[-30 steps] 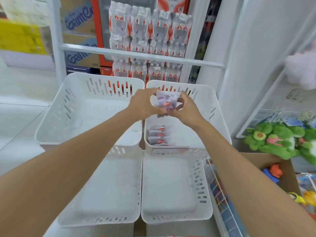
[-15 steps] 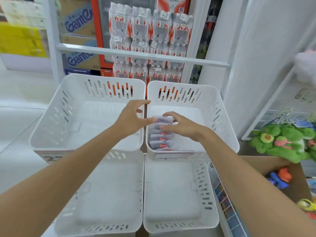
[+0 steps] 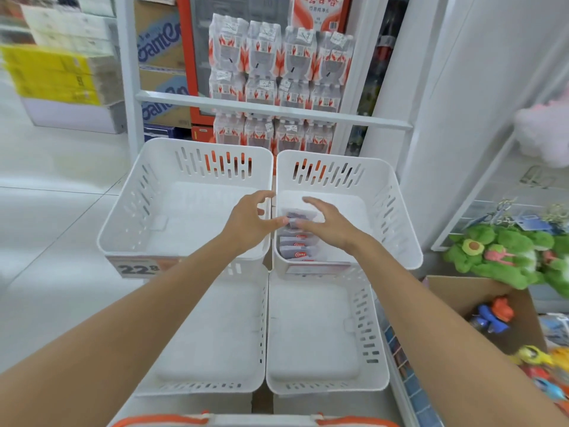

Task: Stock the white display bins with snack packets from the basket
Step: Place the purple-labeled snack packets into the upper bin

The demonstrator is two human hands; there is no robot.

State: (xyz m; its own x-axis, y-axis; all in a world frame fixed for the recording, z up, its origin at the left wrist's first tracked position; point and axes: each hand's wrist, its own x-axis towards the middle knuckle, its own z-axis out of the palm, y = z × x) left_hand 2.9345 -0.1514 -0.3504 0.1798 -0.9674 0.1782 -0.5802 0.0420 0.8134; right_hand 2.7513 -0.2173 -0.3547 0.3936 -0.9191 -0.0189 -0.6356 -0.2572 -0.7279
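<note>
Four white display bins stand in two tiers. The upper right bin holds a row of pale purple snack packets with red labels along its left side. My left hand reaches over the wall between the upper bins, and its thumb touches the rearmost packet. My right hand lies over the same packet with its fingers spread and relaxed. The upper left bin, lower left bin and lower right bin show bare floors. The orange-handled basket peeks in at the bottom edge.
A price tag reading 22.8 hangs on the upper left bin. Green plush toys and a cardboard box of toys sit to the right. Bottled water packs are stacked behind a white shelf rail.
Both hands brought a packet down from above the upper right bin into the row inside it. Their fingers have since loosened and spread over the packet.
</note>
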